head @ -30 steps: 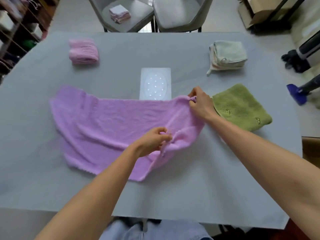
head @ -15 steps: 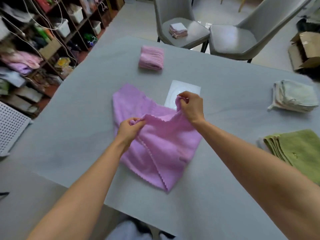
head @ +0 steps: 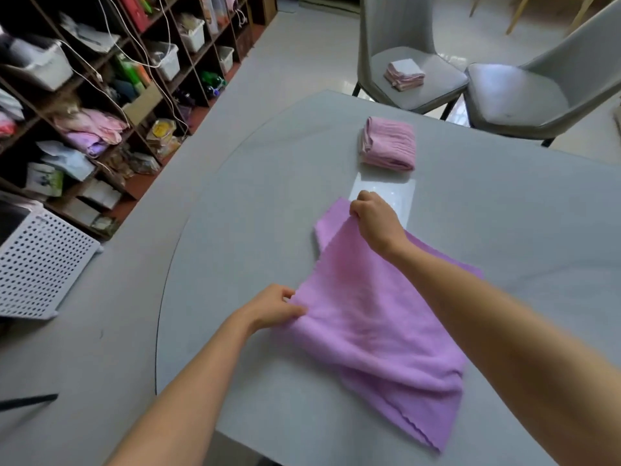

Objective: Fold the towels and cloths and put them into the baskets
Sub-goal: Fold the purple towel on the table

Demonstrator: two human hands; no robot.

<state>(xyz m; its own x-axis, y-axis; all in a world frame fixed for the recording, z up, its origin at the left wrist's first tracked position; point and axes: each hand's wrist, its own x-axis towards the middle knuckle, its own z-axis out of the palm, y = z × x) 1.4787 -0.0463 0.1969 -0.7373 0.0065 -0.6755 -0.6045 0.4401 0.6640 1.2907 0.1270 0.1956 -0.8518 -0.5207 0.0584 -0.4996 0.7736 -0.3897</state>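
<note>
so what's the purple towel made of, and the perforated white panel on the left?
Purple towel: looks like soft fuzzy microfibre or terry, matte, draping in limp folds. Perforated white panel: rigid, regular punched holes, probably moulded plastic; painted metal can't be ruled out.

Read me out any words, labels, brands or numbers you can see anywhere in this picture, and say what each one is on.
No text can be read.
Packets and boxes on the shelves: print too blurred.
Purple towel, folded pink cloth, white tray, perforated basket: no markings visible.

Purple towel now folded over
</note>
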